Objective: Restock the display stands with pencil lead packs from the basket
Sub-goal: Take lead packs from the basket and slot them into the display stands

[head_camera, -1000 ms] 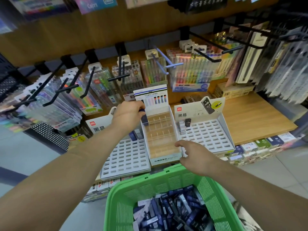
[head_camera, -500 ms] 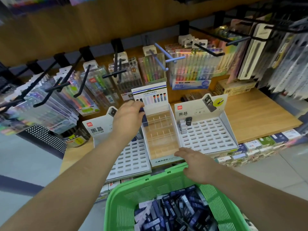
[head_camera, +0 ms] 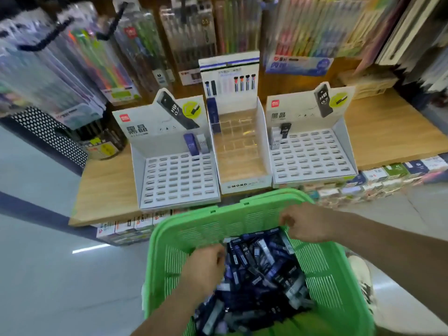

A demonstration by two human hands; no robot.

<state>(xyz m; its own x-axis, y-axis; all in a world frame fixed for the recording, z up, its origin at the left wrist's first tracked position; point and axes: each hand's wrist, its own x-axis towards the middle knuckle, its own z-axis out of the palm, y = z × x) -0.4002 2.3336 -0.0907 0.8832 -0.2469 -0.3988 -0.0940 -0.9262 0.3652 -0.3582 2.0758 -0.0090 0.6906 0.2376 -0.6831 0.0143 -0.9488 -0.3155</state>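
the pencil lead packs [head_camera: 257, 270] lie in a loose heap inside the green basket [head_camera: 169, 243], which sits just in front of the front edge of the desk [head_camera: 104, 187]; our left hand [head_camera: 206, 267] is dug into the near left of the heap with its fingertips buried among the packs, so we cannot tell whether it grasps one; our right hand [head_camera: 308, 224] is curled over the far right corner of the basket, at the top of the heap, and there too we cannot tell if anything is pinched. we judge each pack light, stiff and slick, a slim hard case; the leads inside are likely brittle, so we would not squeeze or drop it; we would pinch one by its long flat faces near the middle and lift it clear, since the neighbours slide over each other. along the front edge stand the left stand [head_camera: 179, 178], the middle stand [head_camera: 242, 185] and the right stand [head_camera: 312, 156], each holding only a pack or a few at its back.
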